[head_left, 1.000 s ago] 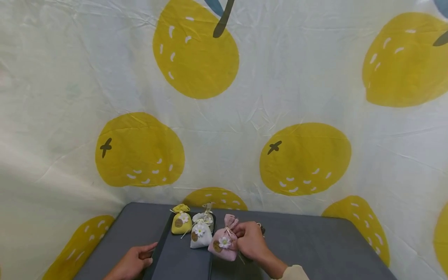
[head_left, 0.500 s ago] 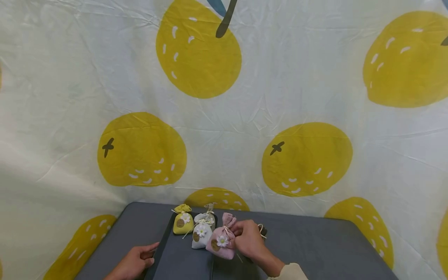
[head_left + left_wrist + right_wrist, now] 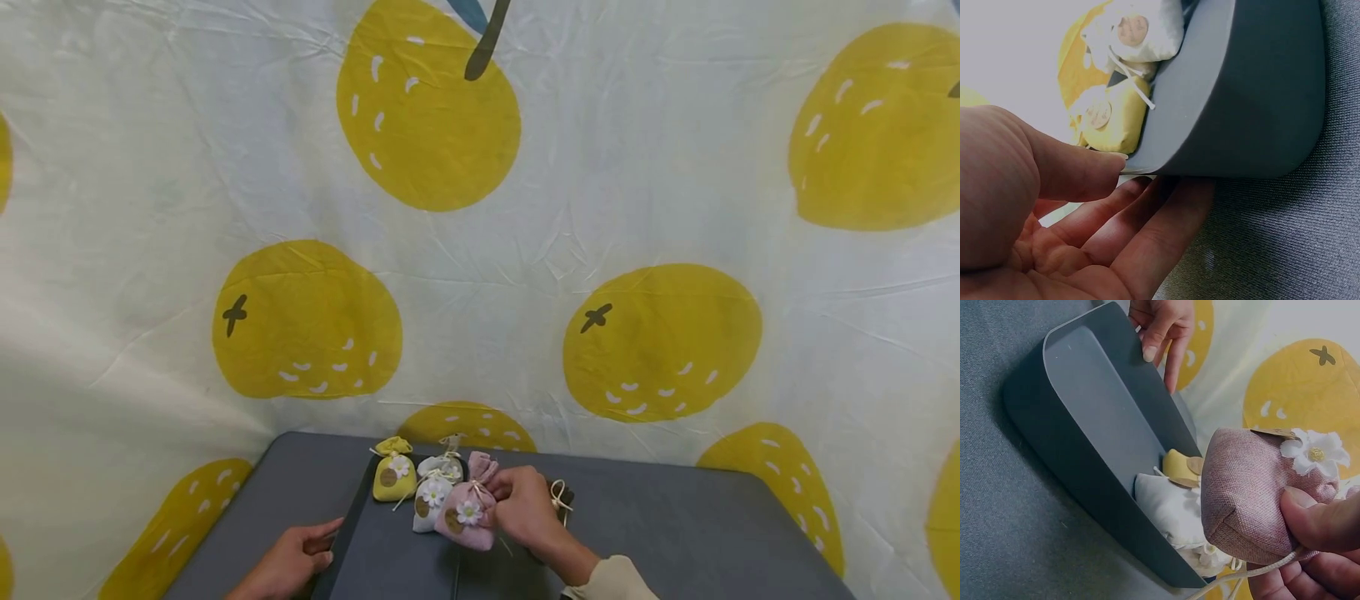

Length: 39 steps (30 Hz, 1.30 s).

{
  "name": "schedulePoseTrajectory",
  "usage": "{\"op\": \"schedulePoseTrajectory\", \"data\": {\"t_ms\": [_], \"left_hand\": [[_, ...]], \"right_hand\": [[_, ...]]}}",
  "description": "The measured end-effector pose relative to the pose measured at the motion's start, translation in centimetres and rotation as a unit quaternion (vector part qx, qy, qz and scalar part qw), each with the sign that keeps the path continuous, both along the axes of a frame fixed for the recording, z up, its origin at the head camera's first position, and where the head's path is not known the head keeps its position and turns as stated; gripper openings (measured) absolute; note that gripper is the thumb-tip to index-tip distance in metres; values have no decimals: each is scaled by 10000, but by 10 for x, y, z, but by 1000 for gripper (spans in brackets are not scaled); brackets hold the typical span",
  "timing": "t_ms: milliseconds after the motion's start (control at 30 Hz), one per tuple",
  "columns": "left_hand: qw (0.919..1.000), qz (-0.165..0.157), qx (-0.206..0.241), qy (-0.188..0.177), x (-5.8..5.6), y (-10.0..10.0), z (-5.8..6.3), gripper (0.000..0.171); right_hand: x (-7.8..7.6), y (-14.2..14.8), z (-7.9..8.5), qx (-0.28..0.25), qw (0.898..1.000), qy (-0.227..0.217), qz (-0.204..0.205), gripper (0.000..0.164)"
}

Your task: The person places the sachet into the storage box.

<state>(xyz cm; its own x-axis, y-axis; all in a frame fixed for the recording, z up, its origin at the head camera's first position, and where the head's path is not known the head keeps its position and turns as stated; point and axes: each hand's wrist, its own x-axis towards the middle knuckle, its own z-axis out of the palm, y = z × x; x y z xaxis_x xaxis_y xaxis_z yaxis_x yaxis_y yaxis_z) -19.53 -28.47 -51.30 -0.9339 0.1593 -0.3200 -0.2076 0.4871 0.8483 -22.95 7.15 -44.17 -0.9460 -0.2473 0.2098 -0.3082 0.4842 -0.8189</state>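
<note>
My right hand (image 3: 527, 510) pinches a pink drawstring sachet (image 3: 463, 517) between thumb and fingers, just above the right edge of a dark grey tray (image 3: 393, 558). The sachet carries a white flower and a round brown tag, and its cord dangles in the right wrist view. My left hand (image 3: 287, 560) holds the tray's left wall, thumb over the rim and fingers outside, as the left wrist view shows. At the tray's far end sit a yellow sachet (image 3: 394, 481), a white sachet (image 3: 426, 508) and a partly hidden beige sachet (image 3: 452, 468).
Behind my right hand a dark brown bundle with a pale cord (image 3: 560, 493) shows partly. Everything rests on a grey padded table (image 3: 675, 533). A white curtain printed with yellow fruit (image 3: 480, 333) hangs at its far edge.
My right hand has moved the pink sachet slightly left, closer to the white sachet and over the tray's edge. More of the dark bundle shows behind it. The left hand stays on the tray.
</note>
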Motion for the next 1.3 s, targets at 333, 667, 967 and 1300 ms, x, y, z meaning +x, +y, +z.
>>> {"op": "schedulePoseTrajectory", "data": {"t_ms": [333, 667, 967, 1300], "left_hand": [[9999, 44, 63, -81, 1, 1, 2, 56], [9999, 24, 54, -92, 0, -2, 2, 57], [9997, -61, 126, -202, -7, -9, -10, 60], [9999, 75, -15, -64, -1, -2, -3, 55]], "right_hand": [[-4, -10, 2, -37, 9997, 189, 172, 19], [-4, -23, 7, -148, 9993, 181, 307, 17], [-5, -35, 8, -164, 9987, 346, 337, 17], [-7, -47, 7, 20, 9986, 450, 282, 17]]}}
